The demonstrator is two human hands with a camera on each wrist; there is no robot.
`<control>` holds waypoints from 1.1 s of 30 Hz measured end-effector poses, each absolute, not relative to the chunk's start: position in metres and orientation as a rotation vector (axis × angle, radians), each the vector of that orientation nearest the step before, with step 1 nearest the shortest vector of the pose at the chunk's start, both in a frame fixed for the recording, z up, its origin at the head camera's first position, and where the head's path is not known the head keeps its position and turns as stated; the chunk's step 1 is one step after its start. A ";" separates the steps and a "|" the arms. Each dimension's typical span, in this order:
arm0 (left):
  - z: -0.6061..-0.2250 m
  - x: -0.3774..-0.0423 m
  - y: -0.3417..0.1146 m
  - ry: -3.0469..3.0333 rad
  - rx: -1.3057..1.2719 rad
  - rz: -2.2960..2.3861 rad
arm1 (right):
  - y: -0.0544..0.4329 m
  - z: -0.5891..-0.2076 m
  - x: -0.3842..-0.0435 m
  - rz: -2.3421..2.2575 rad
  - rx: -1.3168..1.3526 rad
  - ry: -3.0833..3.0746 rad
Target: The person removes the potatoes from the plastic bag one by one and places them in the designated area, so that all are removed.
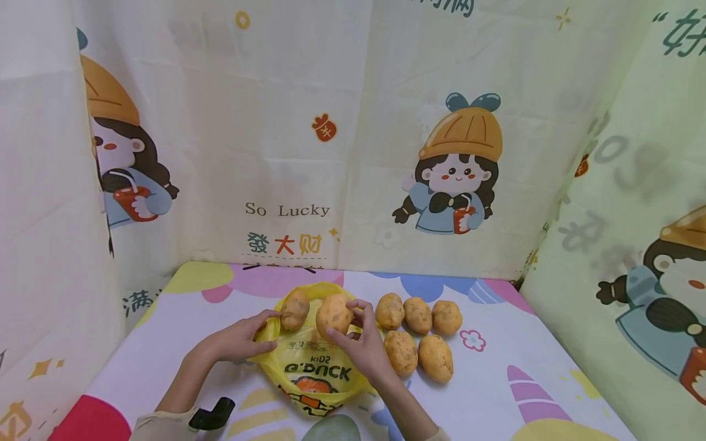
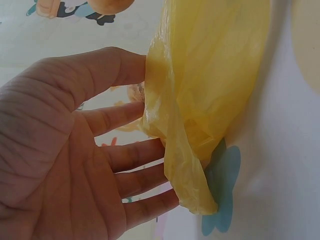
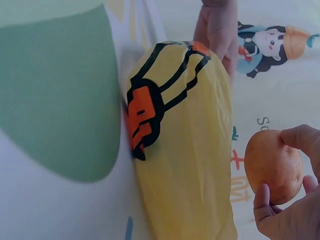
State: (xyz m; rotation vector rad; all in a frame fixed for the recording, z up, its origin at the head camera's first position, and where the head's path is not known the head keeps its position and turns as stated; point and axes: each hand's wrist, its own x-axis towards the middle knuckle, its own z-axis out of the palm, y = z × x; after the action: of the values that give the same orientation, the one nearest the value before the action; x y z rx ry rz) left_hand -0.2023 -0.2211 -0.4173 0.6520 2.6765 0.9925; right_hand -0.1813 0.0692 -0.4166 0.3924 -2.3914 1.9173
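A yellow plastic bag (image 1: pixel 317 386) with a printed cartoon lies on the table, its mouth spread wide. My left hand (image 1: pixel 242 339) is at the bag's left rim. In the left wrist view its fingers (image 2: pixel 135 156) are spread and fairly straight, the tips hidden behind the yellow film. One potato (image 1: pixel 295 309) lies at the bag's mouth near these fingertips. My right hand (image 1: pixel 364 343) grips another potato (image 1: pixel 334 315) over the bag. The right wrist view shows this held potato (image 3: pixel 273 166) between thumb and fingers, beside the bag's side.
Several potatoes (image 1: pixel 417 315) stand in two rows on the table just right of the bag. A patterned cloth (image 1: pixel 496 361) covers the tabletop. Printed curtains (image 1: pixel 287 153) hang behind and at both sides. A black strap piece (image 1: pixel 212 414) is on the left wrist.
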 end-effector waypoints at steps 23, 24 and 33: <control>-0.418 -0.204 -0.221 2.679 0.637 0.987 | 0.109 -0.419 -0.164 1.847 0.361 -2.394; -0.418 -0.204 -0.221 2.680 0.638 0.985 | 0.112 -0.419 -0.163 1.846 0.356 -2.393; -0.419 -0.205 -0.221 2.679 0.638 0.986 | 0.132 -0.416 -0.158 1.836 0.271 -2.392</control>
State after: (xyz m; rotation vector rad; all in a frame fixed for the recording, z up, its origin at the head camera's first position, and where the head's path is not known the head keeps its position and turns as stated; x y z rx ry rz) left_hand -0.2048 -0.2206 -0.4186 0.6377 2.6794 0.9861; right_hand -0.1578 0.1325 -0.4160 0.2707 -2.3924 1.8364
